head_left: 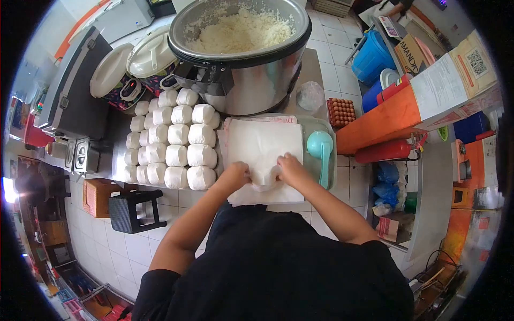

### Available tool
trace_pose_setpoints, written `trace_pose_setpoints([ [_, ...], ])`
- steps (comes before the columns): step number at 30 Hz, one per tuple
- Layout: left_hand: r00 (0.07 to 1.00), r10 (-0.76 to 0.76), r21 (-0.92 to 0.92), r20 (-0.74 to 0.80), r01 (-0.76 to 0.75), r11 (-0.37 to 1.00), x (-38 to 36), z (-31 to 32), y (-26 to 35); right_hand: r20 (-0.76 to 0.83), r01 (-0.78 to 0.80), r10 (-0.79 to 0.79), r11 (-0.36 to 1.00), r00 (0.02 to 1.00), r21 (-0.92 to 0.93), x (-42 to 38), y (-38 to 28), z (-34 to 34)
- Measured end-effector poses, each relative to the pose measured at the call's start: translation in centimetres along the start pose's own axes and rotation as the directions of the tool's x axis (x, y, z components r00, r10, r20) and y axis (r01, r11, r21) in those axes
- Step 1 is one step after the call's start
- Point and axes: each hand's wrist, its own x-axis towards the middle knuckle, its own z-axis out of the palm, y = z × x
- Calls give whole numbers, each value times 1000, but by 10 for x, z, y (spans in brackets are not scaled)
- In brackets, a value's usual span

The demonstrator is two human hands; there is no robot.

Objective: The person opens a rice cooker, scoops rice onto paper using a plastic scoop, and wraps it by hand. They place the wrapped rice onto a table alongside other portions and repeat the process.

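A stack of white wrapping paper [262, 136] lies in front of me at the table's near edge. My left hand [237, 175] pinches the near part of the top sheet from the left. From the right, my right hand [289, 168] grips the same paper with curled fingers. Between them the paper bulges up into a rounded fold [264, 175]; what is inside it is hidden. A turquoise rice scoop [320, 147] rests in a pale green tray [333, 174] just right of the paper. Left of my hands stand stacked rows of white paper-wrapped bundles [176, 134].
A large metal pot of white rice [241, 32] stands behind the paper. Two lidded rice cookers [152, 51] are at the back left. A clear plastic bag [310, 96] lies beside the pot. To the right are an egg tray [341, 112] and a red fire extinguisher [383, 151].
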Motion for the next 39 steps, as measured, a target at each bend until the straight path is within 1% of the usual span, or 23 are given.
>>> trace_pose_setpoints([
  [2, 990, -133, -40, 36, 135, 990, -6, 8, 5, 135, -83, 71, 993, 988, 84, -5, 3, 2],
  [3, 988, -143, -68, -59, 139, 988, -14, 17, 8, 279, -178, 129, 971, 952, 158, -8, 3, 2],
  [4, 982, -132, -47, -137, 126, 991, -25, 28, 11, 274, -175, 127, 972, 953, 157, -12, 3, 3],
  [6, 986, 20, 143, -164, 3, 990, -37, 39, 18, 427, -519, 320, 678, 846, 519, -24, 4, 5],
  [7, 988, 14, 136, -156, 8, 991, -41, 44, 18, 475, -552, 286, 507, 832, 662, -27, 15, 15],
  [11, 986, -165, 35, -12, 166, 986, -30, 48, -11, 558, -645, 342, 535, 756, 546, -12, 15, 11],
  [12, 966, -254, 2, 56, 254, 967, -20, 41, -16, 560, -644, 340, 537, 756, 545, -6, 8, 5],
  [14, 979, -202, 61, 27, 201, 978, -2, 10, -1, 490, -486, 325, 839, 809, 246, 1, -4, -6],
  [16, 990, -144, 119, 3, 142, 983, 6, -2, 11, 444, -393, 247, 878, 861, 274, 1, 8, 16],
  [17, 1000, -2, 151, 11, 1, 988, 10, 1, 9, 395, -292, 162, 910, 904, 295, 3, 6, 16],
  [18, 990, 140, 185, 21, -141, 973, 14, 3, 6, 388, -288, 162, 911, 907, 294, 3, 5, 13],
  [21, 962, 266, 55, -55, -263, 963, 12, 7, 8, 361, -243, 120, 917, 925, 317, 0, 3, 2],
  [22, 962, 269, 56, -56, -266, 962, 7, 7, 9, 293, -290, 159, 823, 943, 488, -4, 1, 1],
  [23, 994, 109, -341, 26, -94, 936, -2, -3, 23, 235, -314, 210, 697, 949, 644, -7, -2, 2],
  [24, 987, -12, -665, 162, 119, 737, -9, -9, 30, 240, -316, 208, 699, 948, 641, -5, -9, -2],
  [26, 988, -40, -641, 151, 129, 757, -18, -10, 27, 380, -446, 273, 243, 884, 861, 2, -29, -11],
  [28, 962, -162, -665, 219, 268, 697, -24, -21, 21, 407, -474, 260, 301, 876, 828, 15, -64, -34],
  [30, 977, -185, -629, 103, 209, 749, -30, -28, 16, 426, -492, 249, 357, 870, 794, 30, -93, -34],
  [32, 981, -196, -580, -12, 152, 800, -36, -42, 12, 93, -206, 187, 791, 978, 576, 45, -118, -26],
  [33, 971, -237, -535, -24, 188, 824, -40, -58, 17, 134, -239, 198, 816, 971, 526, 54, -133, -36],
  [36, 938, -345, -536, -48, 267, 801, -59, -103, 15, 187, -207, 116, 777, 975, 595, 80, -166, -42],
  [38, 937, -146, -392, -317, 11, 920, -76, -114, -18, 248, -233, 78, 677, 966, 698, 95, -198, -48],
  [39, 910, -23, -233, -414, -81, 969, -89, -140, -19, 336, -292, 4, 505, 942, 812, 99, -221, -56],
])
